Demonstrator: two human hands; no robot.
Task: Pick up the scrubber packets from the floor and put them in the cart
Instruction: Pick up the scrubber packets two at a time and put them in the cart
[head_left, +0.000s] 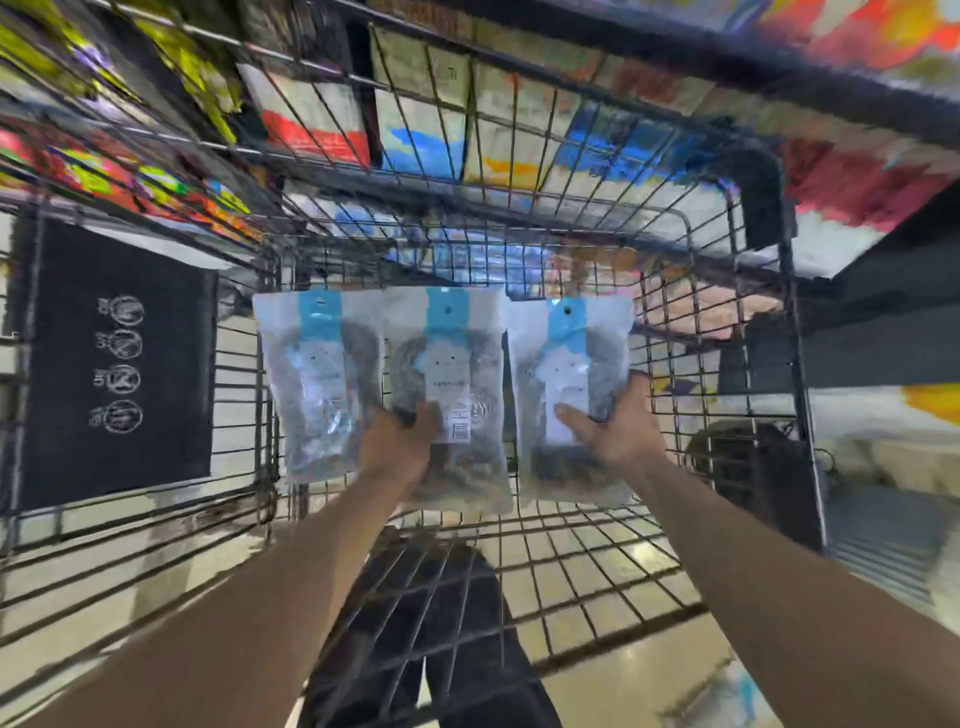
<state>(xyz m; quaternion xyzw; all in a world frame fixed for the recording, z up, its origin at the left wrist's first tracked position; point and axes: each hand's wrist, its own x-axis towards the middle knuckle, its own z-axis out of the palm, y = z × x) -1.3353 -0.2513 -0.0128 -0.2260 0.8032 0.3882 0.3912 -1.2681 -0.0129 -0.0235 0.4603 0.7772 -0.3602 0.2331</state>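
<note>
Three clear scrubber packets with blue header strips hang inside the wire cart (597, 545). My left hand (402, 441) grips the bottoms of two of them: the left packet (319, 384) and the middle packet (452, 364), side by side. My right hand (613, 426) holds the third packet (566, 364), thumb on its front, fingers behind. All three are held upright above the cart's mesh floor. Whether they touch the mesh I cannot tell.
A dark panel with white icons (117, 364) sits on the cart's left side. Colourful store shelves (415, 130) stand beyond the cart's far wall. My dark trousers (441, 649) show through the mesh below, over a shiny floor.
</note>
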